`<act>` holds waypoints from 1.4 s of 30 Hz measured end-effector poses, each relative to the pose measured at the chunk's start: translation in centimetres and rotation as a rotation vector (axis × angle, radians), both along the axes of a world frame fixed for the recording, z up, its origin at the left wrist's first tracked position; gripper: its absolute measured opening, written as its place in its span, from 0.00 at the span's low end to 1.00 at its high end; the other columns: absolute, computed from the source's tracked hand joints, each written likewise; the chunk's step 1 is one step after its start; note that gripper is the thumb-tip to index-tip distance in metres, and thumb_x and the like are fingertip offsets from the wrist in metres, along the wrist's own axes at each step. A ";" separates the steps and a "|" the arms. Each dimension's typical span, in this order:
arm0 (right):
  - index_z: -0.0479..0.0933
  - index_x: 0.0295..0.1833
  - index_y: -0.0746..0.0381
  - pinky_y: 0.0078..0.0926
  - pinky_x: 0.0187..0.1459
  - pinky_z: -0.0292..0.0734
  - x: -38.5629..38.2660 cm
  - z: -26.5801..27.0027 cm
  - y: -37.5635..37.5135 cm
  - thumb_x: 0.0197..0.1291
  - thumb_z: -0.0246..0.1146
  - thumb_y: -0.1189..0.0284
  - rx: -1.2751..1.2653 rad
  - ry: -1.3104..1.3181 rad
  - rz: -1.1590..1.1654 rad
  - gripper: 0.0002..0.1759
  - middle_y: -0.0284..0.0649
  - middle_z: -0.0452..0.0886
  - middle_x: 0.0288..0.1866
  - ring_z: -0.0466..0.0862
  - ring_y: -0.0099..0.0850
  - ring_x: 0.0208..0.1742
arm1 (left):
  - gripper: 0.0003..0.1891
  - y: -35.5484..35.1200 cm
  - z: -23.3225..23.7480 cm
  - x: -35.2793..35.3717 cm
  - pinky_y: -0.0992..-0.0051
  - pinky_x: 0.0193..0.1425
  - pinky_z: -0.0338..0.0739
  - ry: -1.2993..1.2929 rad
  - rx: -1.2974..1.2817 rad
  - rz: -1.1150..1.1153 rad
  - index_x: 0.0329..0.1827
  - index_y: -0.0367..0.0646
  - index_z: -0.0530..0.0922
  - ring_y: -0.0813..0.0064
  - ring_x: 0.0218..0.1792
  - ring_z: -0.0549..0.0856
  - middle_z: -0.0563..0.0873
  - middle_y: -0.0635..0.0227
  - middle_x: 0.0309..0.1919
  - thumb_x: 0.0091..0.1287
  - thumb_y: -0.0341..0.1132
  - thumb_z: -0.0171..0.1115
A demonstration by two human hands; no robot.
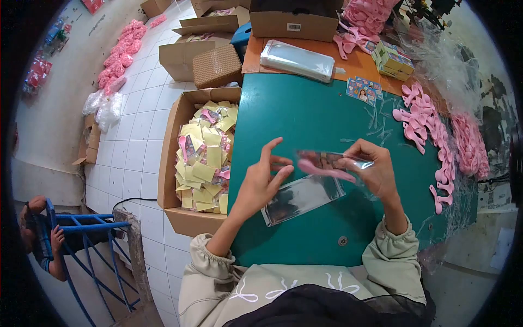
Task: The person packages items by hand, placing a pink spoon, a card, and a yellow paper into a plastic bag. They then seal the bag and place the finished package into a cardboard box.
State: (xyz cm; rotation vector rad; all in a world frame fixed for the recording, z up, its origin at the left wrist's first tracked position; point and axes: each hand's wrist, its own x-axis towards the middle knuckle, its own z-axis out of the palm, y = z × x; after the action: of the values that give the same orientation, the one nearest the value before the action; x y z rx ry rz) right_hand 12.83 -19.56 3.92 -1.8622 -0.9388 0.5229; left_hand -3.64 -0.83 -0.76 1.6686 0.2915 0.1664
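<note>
Over the green table (310, 120), my right hand (376, 171) pinches a small clear plastic bag (327, 159) by its right end. A pink plastic spoon-like piece (324, 170) lies in or against the bag. My left hand (261, 182) meets the pink piece at its left end with fingers spread. Below both hands, a stack of clear bags (302, 199) lies flat on the table.
A cardboard box (188, 117) of packed yellow-carded pieces stands left of the table. Loose pink pieces (422, 128) pile along the right. Clear bags (297, 60), small card boxes (395, 57) and printed cards (364, 90) sit at the back. Another person (41, 240) crouches at lower left.
</note>
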 end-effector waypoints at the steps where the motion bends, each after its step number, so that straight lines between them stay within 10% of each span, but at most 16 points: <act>1: 0.79 0.44 0.66 0.24 0.37 0.78 -0.7 0.3 0.4 0.52 0.68 0.74 0.015 -0.078 0.042 0.13 0.40 0.82 0.34 0.82 0.26 0.34 | 0.28 -0.6 -0.3 -0.4 0.72 0.43 0.81 0.008 -0.051 0.061 0.71 0.43 0.51 0.71 0.38 0.86 0.85 0.54 0.39 0.72 0.34 0.52; 5: 0.76 0.49 0.64 0.28 0.42 0.77 -3.2 0.9 0.6 0.49 0.70 0.73 -0.052 -0.300 0.273 0.20 0.43 0.80 0.46 0.81 0.35 0.43 | 0.31 -2.6 -0.7 -2.6 0.70 0.51 0.80 0.187 -0.728 -0.107 0.74 0.48 0.36 0.65 0.51 0.83 0.80 0.50 0.51 0.76 0.36 0.41; 24: 0.73 0.35 0.63 0.37 0.42 0.69 -8.1 -3.6 1.1 0.45 0.69 0.75 -0.109 -0.514 0.400 0.13 0.43 0.71 0.37 0.74 0.42 0.46 | 0.29 -3.4 -0.8 -4.7 0.68 0.58 0.77 0.258 -0.663 -0.089 0.75 0.50 0.44 0.69 0.53 0.80 0.79 0.56 0.50 0.75 0.36 0.43; 32: 0.72 0.33 0.63 0.38 0.42 0.67 -8.4 -3.6 0.8 0.44 0.69 0.74 -0.026 -0.793 0.401 0.13 0.42 0.71 0.36 0.75 0.41 0.44 | 0.30 -3.2 -2.0 -3.1 0.75 0.45 0.80 0.279 -0.584 -0.034 0.74 0.48 0.45 0.76 0.42 0.83 0.83 0.57 0.41 0.73 0.32 0.48; 42: 0.71 0.34 0.62 0.27 0.40 0.69 -2.6 -1.4 -1.9 0.55 0.65 0.72 0.034 0.136 0.785 0.09 0.37 0.71 0.34 0.73 0.30 0.36 | 0.32 -4.1 -2.2 -1.9 0.80 0.42 0.79 0.109 -0.475 0.165 0.73 0.49 0.46 0.77 0.41 0.84 0.84 0.59 0.40 0.70 0.24 0.51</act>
State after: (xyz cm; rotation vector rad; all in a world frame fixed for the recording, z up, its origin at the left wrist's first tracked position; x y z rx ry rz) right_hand 10.27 -21.43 2.55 -1.3516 -1.5654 1.0729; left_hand -5.55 -4.98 -2.93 1.1841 0.5101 0.1178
